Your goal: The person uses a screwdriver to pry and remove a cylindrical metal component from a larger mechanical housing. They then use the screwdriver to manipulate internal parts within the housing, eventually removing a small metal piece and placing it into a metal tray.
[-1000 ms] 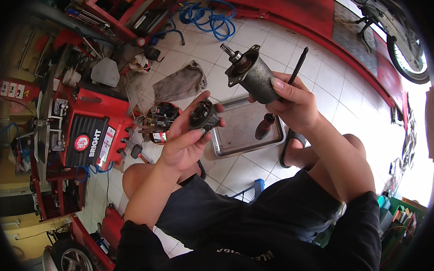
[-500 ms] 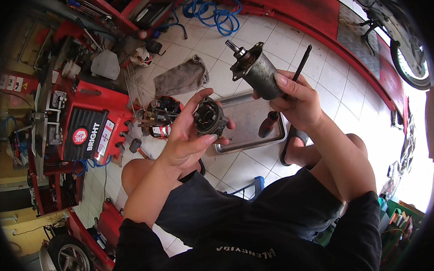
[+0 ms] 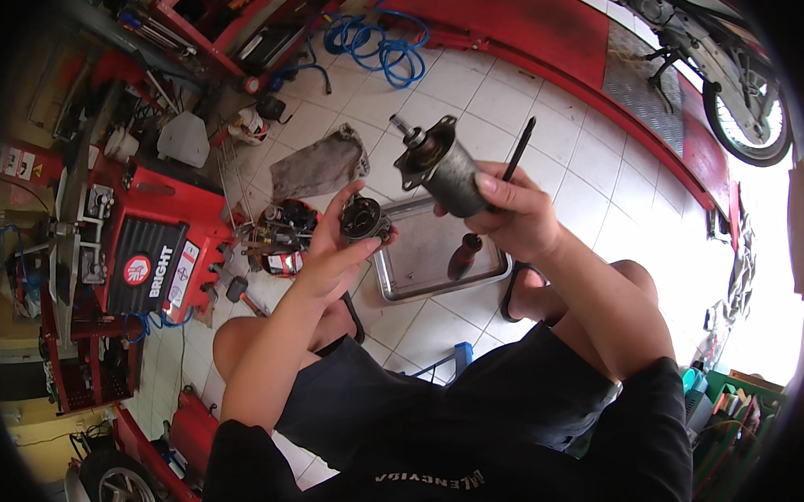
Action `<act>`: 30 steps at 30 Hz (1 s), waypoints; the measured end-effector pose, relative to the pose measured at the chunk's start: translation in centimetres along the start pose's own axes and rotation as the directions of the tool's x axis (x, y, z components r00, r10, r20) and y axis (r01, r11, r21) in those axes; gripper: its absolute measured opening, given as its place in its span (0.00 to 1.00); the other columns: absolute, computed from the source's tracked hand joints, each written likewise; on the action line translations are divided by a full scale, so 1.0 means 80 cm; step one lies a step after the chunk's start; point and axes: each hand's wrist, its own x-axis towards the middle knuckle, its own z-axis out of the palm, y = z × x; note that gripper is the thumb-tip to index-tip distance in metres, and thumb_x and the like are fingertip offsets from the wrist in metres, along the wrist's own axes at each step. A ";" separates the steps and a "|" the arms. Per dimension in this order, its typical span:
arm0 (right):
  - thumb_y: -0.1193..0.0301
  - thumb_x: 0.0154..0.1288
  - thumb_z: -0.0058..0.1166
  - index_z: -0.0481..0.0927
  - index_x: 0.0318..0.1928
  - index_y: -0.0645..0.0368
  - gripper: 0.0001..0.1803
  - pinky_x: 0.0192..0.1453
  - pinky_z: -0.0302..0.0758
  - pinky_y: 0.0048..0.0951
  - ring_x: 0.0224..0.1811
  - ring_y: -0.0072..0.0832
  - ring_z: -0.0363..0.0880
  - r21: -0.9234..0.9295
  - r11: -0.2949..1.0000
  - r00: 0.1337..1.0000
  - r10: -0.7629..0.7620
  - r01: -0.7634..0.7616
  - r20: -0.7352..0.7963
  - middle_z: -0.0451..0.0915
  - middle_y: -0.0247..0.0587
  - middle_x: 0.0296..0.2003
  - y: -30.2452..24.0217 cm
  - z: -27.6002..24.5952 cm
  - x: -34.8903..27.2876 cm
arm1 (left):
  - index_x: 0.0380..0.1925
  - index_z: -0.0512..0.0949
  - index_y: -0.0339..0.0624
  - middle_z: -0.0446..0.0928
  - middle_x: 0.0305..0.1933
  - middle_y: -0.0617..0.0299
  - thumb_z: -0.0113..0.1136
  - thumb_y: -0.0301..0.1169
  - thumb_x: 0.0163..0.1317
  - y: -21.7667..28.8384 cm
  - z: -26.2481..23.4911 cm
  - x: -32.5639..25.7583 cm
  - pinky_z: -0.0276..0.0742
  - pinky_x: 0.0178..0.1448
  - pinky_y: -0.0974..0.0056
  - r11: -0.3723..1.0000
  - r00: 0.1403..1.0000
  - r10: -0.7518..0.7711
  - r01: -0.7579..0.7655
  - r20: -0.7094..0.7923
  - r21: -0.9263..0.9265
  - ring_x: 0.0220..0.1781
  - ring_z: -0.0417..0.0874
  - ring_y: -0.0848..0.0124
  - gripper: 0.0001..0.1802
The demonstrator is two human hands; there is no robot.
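A: Taking the middle of the view as the clock's centre, where are the hands?
B: The left hand [image 3: 335, 258] sits at 9 o'clock, the right hand [image 3: 521, 208] at 2. They're apart from each other, and both are gripping something.

A: What's in the left?
B: A small, dark, round part [image 3: 362, 219], at 10 o'clock, pinched between thumb and fingers. Its ring-shaped inside shows from above.

A: And the right?
B: It's closed around a grey metal cylinder [image 3: 453, 179], at 1 o'clock, tilted so that its bright shaft points towards 11. The same hand also holds a screwdriver [image 3: 464, 259]: the dark blade sticks out towards 1 o'clock, the red-and-black handle towards 7.

A: Are the two parts touching?
B: No, there's a gap between them. Both are held up over the floor [image 3: 588, 202], which is white tile.

A: What lies below?
B: A shallow metal tray [image 3: 402, 294], just beneath the right hand. A grimy grey cloth [image 3: 316, 163] is on the tiles at 11, a coiled blue hose [image 3: 377, 53] at 12, and a red machine [image 3: 162, 194] stands at 9.
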 end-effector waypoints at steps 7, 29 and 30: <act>0.56 0.72 0.59 0.77 0.58 0.71 0.28 0.27 0.53 0.20 0.19 0.11 0.52 -0.058 0.996 0.997 0.059 -0.062 -0.053 0.85 0.51 0.42 -0.003 0.004 -0.001 | 0.71 0.59 0.33 0.76 0.56 0.44 0.67 0.13 0.59 -0.211 -0.159 0.065 0.89 0.57 0.53 0.908 0.831 -0.286 0.394 -0.476 0.142 0.51 0.87 0.53 0.41; 0.60 0.75 0.60 0.81 0.53 0.74 0.24 0.20 0.50 0.24 0.13 0.13 0.50 -0.025 0.845 0.650 0.391 -0.534 -0.652 0.60 0.21 0.13 0.000 -0.008 0.025 | 0.62 0.74 0.45 0.79 0.59 0.46 0.73 0.55 0.56 -0.385 -0.207 0.083 0.79 0.61 0.46 -0.007 0.829 0.228 0.527 -0.511 0.850 0.60 0.78 0.47 0.40; 0.61 0.75 0.59 0.81 0.53 0.73 0.23 0.21 0.50 0.23 0.14 0.13 0.49 -0.007 0.856 0.667 0.397 -0.517 -0.631 0.60 0.22 0.14 0.002 -0.003 0.029 | 0.62 0.75 0.45 0.79 0.59 0.46 0.70 0.55 0.60 -0.386 -0.210 0.076 0.79 0.61 0.46 -0.008 0.828 0.282 0.506 -0.484 0.862 0.60 0.78 0.46 0.37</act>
